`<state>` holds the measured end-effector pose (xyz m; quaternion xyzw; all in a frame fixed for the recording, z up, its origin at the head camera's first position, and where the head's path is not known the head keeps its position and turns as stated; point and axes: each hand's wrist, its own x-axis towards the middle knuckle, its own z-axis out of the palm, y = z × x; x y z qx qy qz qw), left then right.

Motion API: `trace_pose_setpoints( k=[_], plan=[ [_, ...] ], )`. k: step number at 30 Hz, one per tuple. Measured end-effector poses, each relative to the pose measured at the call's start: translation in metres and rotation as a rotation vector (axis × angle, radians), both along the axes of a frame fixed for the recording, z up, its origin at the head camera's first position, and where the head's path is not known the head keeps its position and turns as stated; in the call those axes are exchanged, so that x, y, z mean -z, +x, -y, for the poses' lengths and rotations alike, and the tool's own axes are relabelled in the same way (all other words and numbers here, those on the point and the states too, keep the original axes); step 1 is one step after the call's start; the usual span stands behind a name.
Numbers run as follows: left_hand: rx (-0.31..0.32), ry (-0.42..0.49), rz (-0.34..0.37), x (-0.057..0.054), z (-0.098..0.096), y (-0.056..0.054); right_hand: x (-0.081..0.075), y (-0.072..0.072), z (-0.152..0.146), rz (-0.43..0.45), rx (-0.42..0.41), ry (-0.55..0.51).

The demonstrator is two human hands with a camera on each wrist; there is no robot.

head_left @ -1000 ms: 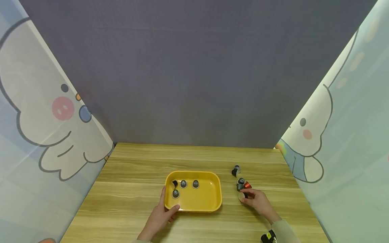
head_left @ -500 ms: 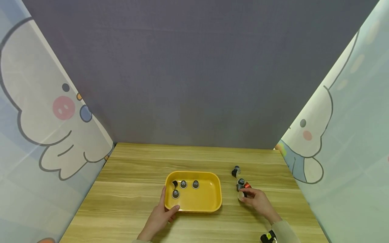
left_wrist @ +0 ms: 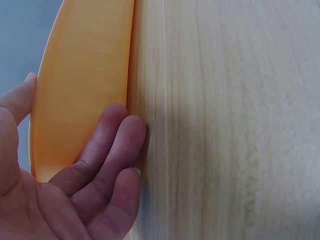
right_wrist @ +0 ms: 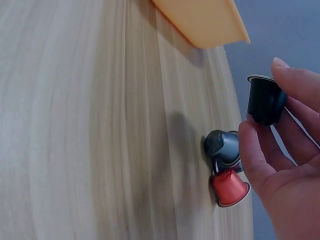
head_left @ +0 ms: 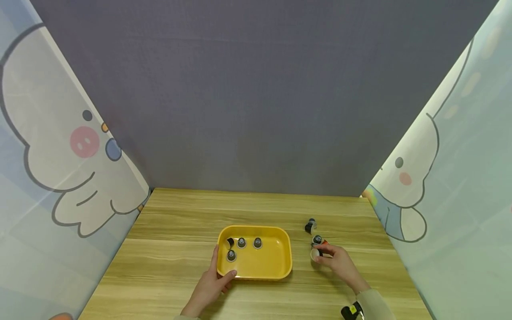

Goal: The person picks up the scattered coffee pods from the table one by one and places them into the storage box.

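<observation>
My left hand (head_left: 208,285) grips the near left corner of a yellow plastic tray (head_left: 264,266), its thumb over the rim. In the left wrist view several fingers curl against the tray's outer wall (left_wrist: 82,75). Between thumb and fingertips, my right hand (head_left: 339,265) pinches a black coffee capsule (right_wrist: 266,100), raised above the table with its pale lid turned towards the tray. Just beyond that hand are a grey capsule (right_wrist: 222,147) and a red capsule (right_wrist: 230,187), close together. Inside the tray, three grey capsules (head_left: 258,242) stand lid down and a black capsule (head_left: 230,242) lies tipped.
Two dark capsules (head_left: 310,226) lie farther back on the wooden table (head_left: 180,222). A black object with a yellow mark (head_left: 352,311) shows beside the right sleeve at the front edge. A grey panel (head_left: 256,111) closes off the back, with printed curtains (head_left: 452,178) at the sides.
My right hand has shifted slightly left and away from me with the black capsule, now covering more of the red one. The left hand and tray have stayed in place.
</observation>
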<state>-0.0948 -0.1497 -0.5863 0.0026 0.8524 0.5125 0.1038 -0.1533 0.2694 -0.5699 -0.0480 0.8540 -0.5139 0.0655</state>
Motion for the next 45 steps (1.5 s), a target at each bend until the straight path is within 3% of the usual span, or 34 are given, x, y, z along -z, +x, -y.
trace_pose_setpoints(
  k=[18,23,30,36,45],
  plan=[
    [-0.001,0.006,0.014,-0.001,-0.001,0.001,-0.019,-0.002,0.020,-0.003,0.060,-0.045],
    [0.000,-0.006,0.018,0.003,0.000,0.000,-0.025,-0.004,0.026,-0.007,0.020,-0.067],
    [0.001,-0.038,0.005,0.007,0.002,-0.003,-0.029,-0.016,0.043,-0.098,-0.052,-0.038],
    [-0.003,-0.032,0.010,0.006,0.002,-0.003,-0.034,-0.027,0.057,-0.124,-0.088,-0.049],
    [0.001,-0.026,0.007,0.006,0.002,-0.003,-0.046,-0.039,0.076,-0.057,-0.145,-0.132]
  ],
)
